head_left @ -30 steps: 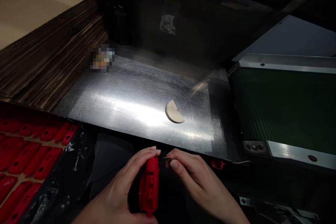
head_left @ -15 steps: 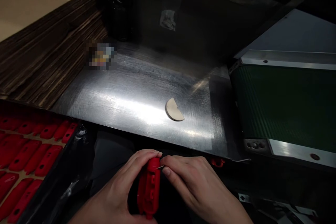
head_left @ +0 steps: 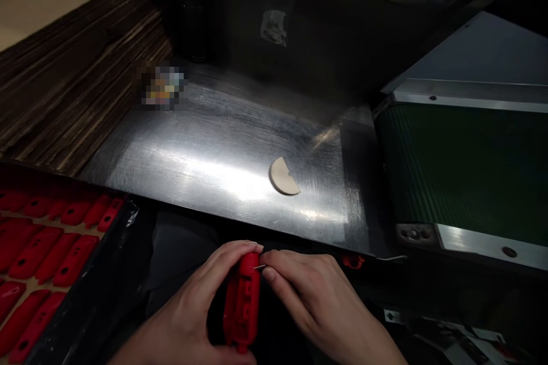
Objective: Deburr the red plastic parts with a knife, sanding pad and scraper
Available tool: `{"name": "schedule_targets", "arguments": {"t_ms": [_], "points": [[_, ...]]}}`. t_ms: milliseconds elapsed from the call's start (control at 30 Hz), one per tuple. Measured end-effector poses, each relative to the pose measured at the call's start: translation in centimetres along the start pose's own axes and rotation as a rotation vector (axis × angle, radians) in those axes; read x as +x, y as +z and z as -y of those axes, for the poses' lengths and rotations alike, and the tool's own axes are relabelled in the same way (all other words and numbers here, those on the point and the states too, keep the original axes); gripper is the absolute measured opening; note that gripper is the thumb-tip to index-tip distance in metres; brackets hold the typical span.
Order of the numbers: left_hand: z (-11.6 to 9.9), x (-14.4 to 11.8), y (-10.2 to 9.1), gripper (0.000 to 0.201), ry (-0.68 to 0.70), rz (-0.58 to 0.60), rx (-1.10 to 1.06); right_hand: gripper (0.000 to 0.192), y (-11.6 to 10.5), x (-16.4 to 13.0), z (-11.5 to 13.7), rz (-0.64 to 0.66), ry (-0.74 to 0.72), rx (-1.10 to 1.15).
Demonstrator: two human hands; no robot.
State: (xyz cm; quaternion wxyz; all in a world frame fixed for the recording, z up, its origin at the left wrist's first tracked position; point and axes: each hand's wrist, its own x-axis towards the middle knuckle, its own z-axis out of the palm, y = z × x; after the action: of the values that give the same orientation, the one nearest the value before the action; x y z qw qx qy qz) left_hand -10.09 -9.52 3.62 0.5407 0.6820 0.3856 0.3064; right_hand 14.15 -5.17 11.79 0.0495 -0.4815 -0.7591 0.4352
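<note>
While the left hand wraps its fingers around an upright red plastic casing below the steel table's near edge, the right hand pinches a thin metal blade against the casing's top. Matching red casings fill a tray at left.

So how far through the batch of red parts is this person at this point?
Done: nothing finished shows; the metal table carries only a tan half-disc. In hand: the left hand grips one red part upright while the right hand holds a thin metal piece at its top end. Left: rows of red parts fill the tray on the left, apparently waiting; whether any are already worked cannot be told.
</note>
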Motion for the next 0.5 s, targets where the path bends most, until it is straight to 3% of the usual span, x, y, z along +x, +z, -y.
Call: {"name": "schedule_targets", "arguments": {"t_ms": [500], "points": [[-0.33, -0.34, -0.84, 0.125, 0.043, -0.033, 0.027, 0.034, 0.78, 0.33, 0.69, -0.039, -0.014, -0.113]]}}
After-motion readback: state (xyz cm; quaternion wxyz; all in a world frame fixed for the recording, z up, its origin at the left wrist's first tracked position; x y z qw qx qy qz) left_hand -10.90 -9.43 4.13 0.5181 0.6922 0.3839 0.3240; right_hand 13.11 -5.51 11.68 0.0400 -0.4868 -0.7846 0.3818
